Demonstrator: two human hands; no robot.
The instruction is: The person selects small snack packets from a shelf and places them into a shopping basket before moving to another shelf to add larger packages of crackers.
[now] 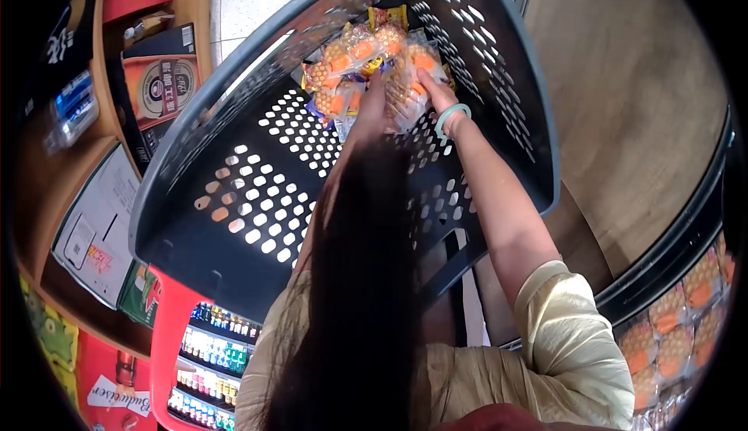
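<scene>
Head view, looking straight down, and a big dark grey basket (179, 197) fills the middle of the frame, its walls punched with rows of holes. At the far end of it, upper centre of the frame, we have a pile of snack packets (354, 53): clear wrappers with orange pieces inside, lying against the basket's upper wall.

Both hands are in that pile. The right hand (431, 86) comes in from the right side of the frame with the forearm bare, and its fingers are closed around the packets on the pile's right side. A pale green bangle (453, 118) sits on that wrist, just below the hand. The left hand (374, 104) is touching the pile's lower edge in the centre. We see only its back, since the fingers are buried among the wrappers, so we cannot tell whether it grips or just rests there.

Long dark hair (362, 275) hangs down the centre of the frame and covers most of the left arm. A cream sleeve (573, 337) shows at lower right.

Around the basket we spot cardboard boxes (160, 80) on wooden shelving at upper left and a red bottle display (210, 353) at lower left. More orange packets on a shelf (678, 314) show at the lower right edge, and there is wood-look floor (631, 80) at upper right
</scene>
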